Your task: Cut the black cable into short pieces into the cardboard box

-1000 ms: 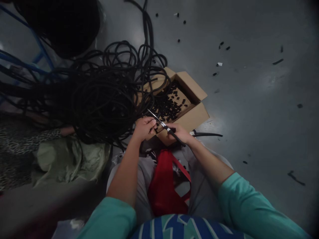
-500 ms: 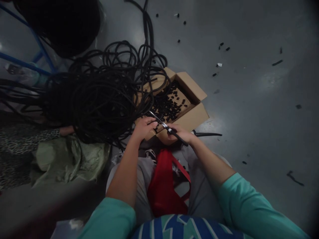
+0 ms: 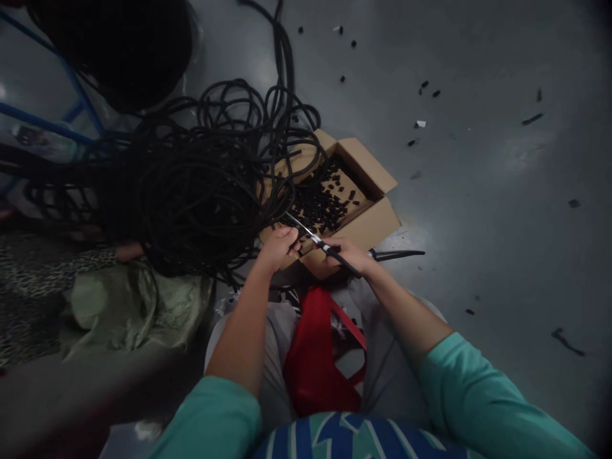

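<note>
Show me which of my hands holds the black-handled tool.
Your right hand: it grips the tool's black handle. Your left hand is instead beside the blade, nearer the tangled black cables.

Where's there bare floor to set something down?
Bare floor lies right of the cardboard box, between scattered black bits above and a black strand below. Left of the box is crowded: tangled black cord, with green sheeting below it.

We've a bladed tool (image 3: 321,245) in our R hand (image 3: 351,256), tip over an open cardboard box (image 3: 370,223) w/ blk bits (image 3: 325,207) inside. Our L hand (image 3: 278,247) curls nr the tool, grip unclear. Blk cord heap (image 3: 201,191) L of box; red cloth (image 3: 308,366) betw. our legs (image 3: 387,350).
</note>
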`<control>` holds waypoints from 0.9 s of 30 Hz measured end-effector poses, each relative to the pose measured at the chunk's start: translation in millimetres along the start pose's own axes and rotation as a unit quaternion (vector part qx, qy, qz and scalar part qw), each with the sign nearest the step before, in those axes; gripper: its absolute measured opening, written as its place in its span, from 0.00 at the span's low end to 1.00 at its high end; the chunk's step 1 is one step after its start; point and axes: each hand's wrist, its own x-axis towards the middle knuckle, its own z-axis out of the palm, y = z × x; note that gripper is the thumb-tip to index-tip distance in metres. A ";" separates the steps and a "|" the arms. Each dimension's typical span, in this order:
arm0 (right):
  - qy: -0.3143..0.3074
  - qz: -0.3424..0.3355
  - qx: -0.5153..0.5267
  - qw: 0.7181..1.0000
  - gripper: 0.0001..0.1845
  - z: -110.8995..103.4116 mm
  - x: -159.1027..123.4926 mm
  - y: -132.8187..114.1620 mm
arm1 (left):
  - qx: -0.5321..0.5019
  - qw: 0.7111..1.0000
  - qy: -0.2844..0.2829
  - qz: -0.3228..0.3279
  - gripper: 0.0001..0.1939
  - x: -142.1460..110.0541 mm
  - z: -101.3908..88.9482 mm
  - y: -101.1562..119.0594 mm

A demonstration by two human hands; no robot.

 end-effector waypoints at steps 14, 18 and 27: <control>-0.074 0.068 0.121 0.987 0.26 0.3 -1.4 1.1 | -0.143 0.983 -0.034 -0.111 0.15 -9.8 9.6 10.8; -0.070 0.077 0.112 0.988 0.27 -1.2 0.1 0.6 | -0.150 0.982 -0.046 -0.103 0.16 -8.9 7.0 9.4; -0.090 0.063 0.202 0.973 0.22 1.8 -3.8 4.8 | -0.181 0.977 -0.064 -0.090 0.15 -8.4 3.0 10.1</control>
